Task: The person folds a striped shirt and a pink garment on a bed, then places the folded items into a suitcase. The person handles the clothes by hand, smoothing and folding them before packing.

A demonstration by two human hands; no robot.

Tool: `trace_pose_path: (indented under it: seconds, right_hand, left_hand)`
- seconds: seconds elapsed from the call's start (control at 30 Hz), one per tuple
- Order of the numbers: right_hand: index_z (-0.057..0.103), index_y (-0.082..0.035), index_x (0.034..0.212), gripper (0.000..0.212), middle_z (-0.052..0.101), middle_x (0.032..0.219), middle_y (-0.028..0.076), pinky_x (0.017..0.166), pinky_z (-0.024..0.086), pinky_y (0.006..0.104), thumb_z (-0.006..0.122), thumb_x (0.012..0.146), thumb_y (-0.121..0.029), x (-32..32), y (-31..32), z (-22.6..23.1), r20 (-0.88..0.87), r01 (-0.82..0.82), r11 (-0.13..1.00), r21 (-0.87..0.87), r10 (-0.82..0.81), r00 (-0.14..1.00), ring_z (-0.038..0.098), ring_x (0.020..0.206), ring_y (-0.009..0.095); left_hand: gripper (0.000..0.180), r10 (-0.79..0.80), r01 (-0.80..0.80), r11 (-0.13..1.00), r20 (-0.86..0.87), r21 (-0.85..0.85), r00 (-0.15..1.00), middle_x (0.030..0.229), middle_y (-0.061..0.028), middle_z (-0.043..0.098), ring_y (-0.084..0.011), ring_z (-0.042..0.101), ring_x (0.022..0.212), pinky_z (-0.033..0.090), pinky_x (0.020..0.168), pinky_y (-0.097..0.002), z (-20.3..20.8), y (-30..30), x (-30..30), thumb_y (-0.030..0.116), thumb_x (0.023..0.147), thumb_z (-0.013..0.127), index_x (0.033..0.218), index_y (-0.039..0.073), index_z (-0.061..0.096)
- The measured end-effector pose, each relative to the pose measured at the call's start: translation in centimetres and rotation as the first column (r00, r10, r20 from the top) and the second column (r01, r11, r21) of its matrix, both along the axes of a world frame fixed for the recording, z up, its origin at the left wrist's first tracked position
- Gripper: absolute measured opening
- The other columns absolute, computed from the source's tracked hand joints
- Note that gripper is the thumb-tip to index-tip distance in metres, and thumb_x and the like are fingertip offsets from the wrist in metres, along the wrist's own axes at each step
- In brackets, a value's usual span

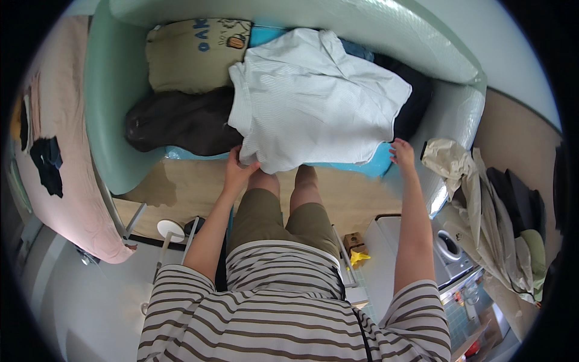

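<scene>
White shirt (319, 99) lies spread out; my left grip (237, 173) pinches its near-left corner; my right grip (405, 158) is beside its near-right edge, holding or not I cannot tell.

Open space above the white garment (319, 102), with the green wall (386, 36) as barrier beyond

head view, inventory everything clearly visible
Ribbed shirt: one, white, centre
Crumpled garment: one, dark brown, left of shirt
Printed cloth: one, beige, upper left
Dark cloth: one, black, right of shirt
Base surface: one, blue, beneath clothes
Padded wall: one, green and silver, around clothes
Sheet: one, pink, far left
Small cloth: one, navy, on sheet
Draped fabrics: several, beige and dark, right
Striped top: one, white and brown, bottom
Shorts: one pair, olive, lower centre
Left hand: one, bare, touching shirt
Right hand: one, bare, beside shirt
</scene>
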State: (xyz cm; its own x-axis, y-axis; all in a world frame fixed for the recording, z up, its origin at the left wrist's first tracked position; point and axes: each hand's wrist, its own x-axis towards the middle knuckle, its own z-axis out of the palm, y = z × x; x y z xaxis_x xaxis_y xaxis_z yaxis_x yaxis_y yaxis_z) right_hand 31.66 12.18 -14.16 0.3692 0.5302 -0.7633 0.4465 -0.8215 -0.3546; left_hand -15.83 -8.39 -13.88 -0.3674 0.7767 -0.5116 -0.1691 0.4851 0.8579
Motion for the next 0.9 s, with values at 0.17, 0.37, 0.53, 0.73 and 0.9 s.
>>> trace_pose_path:
  seconds: [0.17,0.37,0.53,0.73,0.9]
  right_hand:
    - [0.05,-0.009,0.127,0.053,0.062,0.106,0.007,0.067,0.05,0.0337,0.065,0.08,-0.025,0.2,-10.1,-6.0,0.062,-0.061,0.977,-0.204,0.075,0.995,0.061,0.089,0.018]
    - [0.052,-0.006,0.121,0.055,0.061,0.105,0.007,0.061,0.05,0.0332,0.072,0.078,-0.035,-3.9,-13.0,-9.5,-0.118,0.024,0.976,-0.217,-0.05,0.992,0.061,0.085,0.02]
    - [0.06,-0.005,0.097,0.037,0.063,0.098,0.004,0.053,0.047,0.0324,0.068,0.082,-0.038,-1.9,-13.9,-14.1,-0.023,-0.222,0.959,-0.176,0.221,0.975,0.059,0.077,0.017]
    - [0.057,-0.011,0.083,0.021,0.057,0.071,-0.003,0.057,0.043,0.0257,0.055,0.095,-0.028,-0.2,-9.7,-7.3,-0.481,0.657,0.629,0.416,-0.461,0.746,0.051,0.063,0.008]
    - [0.055,-0.004,0.091,0.026,0.059,0.083,0.001,0.067,0.042,0.023,0.045,0.1,-0.026,4.1,-4.2,3.4,-0.564,0.615,0.431,0.66,-0.256,0.785,0.051,0.074,0.007]
  left_hand:
    - [0.044,-0.439,0.394,0.86,-0.076,-0.325,0.895,0.112,-0.0083,0.06,-0.0156,0.052,0.106,0.04,0.09,-0.0304,-1.2,-2.5,-1.3,0.025,0.085,0.069,0.117,-0.001,0.053]
    - [0.026,-0.103,0.089,0.939,-0.026,-0.332,0.994,0.101,-0.0034,0.057,-0.012,0.05,0.091,0.041,0.082,-0.0258,4.0,-1.5,0.6,0.025,0.098,0.049,0.109,0.002,0.05]
    - [0.032,0.156,-0.194,0.957,-0.178,-0.218,0.972,0.102,-0.004,0.058,-0.011,0.052,0.092,0.043,0.081,-0.0255,9.8,3.3,4.3,0.032,0.101,0.043,0.11,0.002,0.049]
    - [0.031,0.31,-0.319,0.943,-0.096,-0.096,0.946,0.108,-0.0089,0.06,-0.0168,0.059,0.099,0.049,0.083,-0.0308,15.6,7.1,3.5,0.03,0.101,0.041,0.112,0.002,0.05]
    - [0.038,0.37,-0.367,0.905,-0.024,-0.215,0.929,0.112,-0.0111,0.06,-0.0208,0.06,0.099,0.051,0.081,-0.0358,17.2,6.2,5.6,0.033,0.098,0.047,0.119,0.001,0.049]
